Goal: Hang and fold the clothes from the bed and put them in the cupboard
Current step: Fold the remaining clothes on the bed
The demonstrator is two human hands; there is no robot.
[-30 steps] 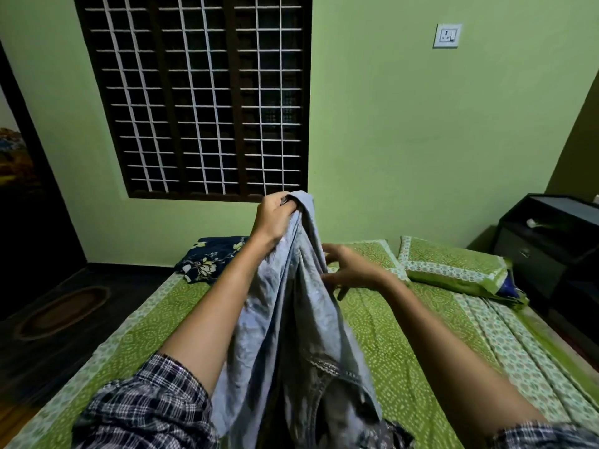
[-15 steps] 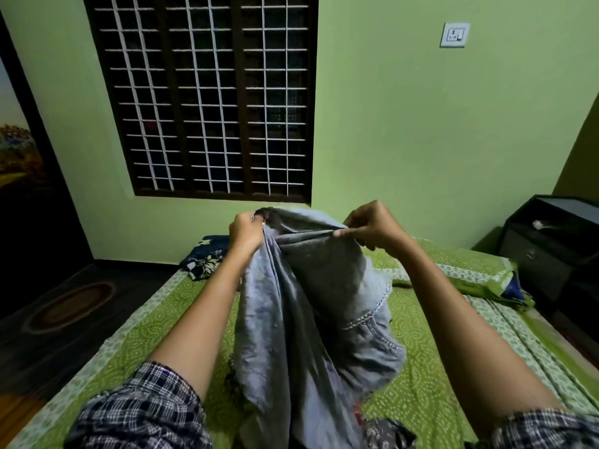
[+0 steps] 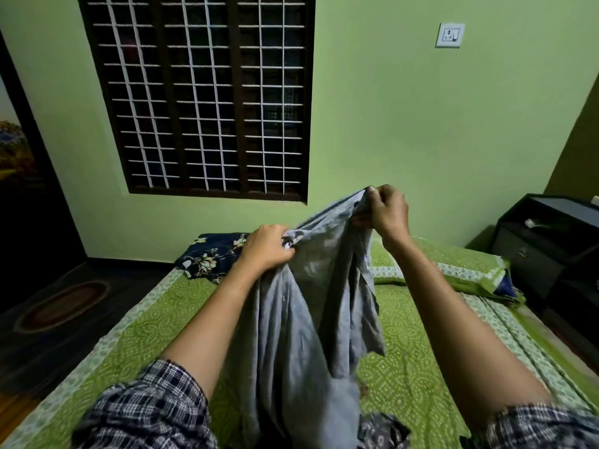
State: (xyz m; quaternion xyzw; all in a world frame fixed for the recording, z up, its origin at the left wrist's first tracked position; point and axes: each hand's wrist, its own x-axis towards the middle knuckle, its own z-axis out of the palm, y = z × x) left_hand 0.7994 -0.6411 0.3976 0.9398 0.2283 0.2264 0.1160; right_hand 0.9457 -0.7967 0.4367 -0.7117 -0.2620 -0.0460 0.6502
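Clutching the top of the grey cloth (image 3: 298,335) with the left grip (image 3: 269,246). Pinching it higher, farther right, with the right grip (image 3: 385,210). Hanging below both, over the bed (image 3: 418,371).

a pale grey-blue garment (image 3: 291,335) is hanging crumpled above the bed (image 3: 405,384), its top edge stretching between 2 grips. the left grip (image 3: 265,246) is bunching one end lower down, and the right grip (image 3: 387,210) is pinching the other end higher up. its loose folds are trailing down toward the bed's near edge. a dark patterned garment (image 3: 379,429) is lying crumpled on the green sheet just beside its lower end. a navy floral cloth (image 3: 210,254) is lying at the far left corner.
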